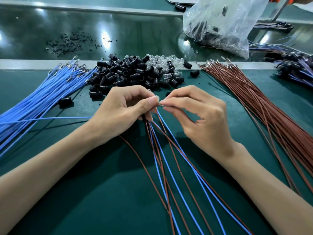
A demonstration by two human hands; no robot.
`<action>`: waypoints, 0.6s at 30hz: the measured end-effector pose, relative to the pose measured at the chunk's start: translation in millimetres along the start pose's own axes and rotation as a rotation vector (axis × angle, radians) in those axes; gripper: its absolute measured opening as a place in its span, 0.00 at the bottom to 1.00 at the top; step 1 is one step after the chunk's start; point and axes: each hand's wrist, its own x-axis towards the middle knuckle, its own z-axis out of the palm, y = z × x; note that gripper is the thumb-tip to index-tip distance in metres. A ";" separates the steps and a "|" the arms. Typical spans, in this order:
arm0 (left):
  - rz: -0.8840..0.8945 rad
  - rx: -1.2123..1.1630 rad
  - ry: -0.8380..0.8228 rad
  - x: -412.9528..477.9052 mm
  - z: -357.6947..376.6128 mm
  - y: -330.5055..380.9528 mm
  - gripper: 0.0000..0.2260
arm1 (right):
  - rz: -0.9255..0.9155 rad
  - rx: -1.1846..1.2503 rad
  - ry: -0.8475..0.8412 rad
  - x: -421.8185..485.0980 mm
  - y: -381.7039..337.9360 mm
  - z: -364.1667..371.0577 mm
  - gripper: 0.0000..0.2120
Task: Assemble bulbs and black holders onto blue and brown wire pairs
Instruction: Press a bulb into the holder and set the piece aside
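1. The bundle of blue wires [42, 92] lies on the green table [101, 192] at the far left, with its metal ends pointing away from the person
2. The left hand [122, 109] has its fingers curled round a bunch of blue and brown wires [169, 158], which fans out toward the near edge
3. The pile of black holders [128, 73] and the clear bulbs [162, 65] lie just behind both hands
4. The right hand [199, 112] pinches a small wire end [160, 105] between thumb and forefinger, close against the left fingertips
5. The bundle of brown wires [254, 99] lies at the right
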 end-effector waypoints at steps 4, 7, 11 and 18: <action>0.014 -0.017 0.013 -0.5 0.5 -0.2 0.06 | 0.164 0.151 0.018 1.1 -3.7 1.9 0.05; 0.017 -0.007 0.029 -0.6 0.2 -1.1 0.06 | 0.369 0.341 0.002 0.9 -8.2 3.8 0.08; 0.030 -0.002 0.047 -0.7 0.0 -3.0 0.06 | 0.490 0.491 -0.027 1.0 -9.7 4.4 0.10; 0.068 0.009 0.073 -1.0 -0.8 -5.0 0.04 | 0.494 0.472 -0.022 2.7 -8.3 2.1 0.10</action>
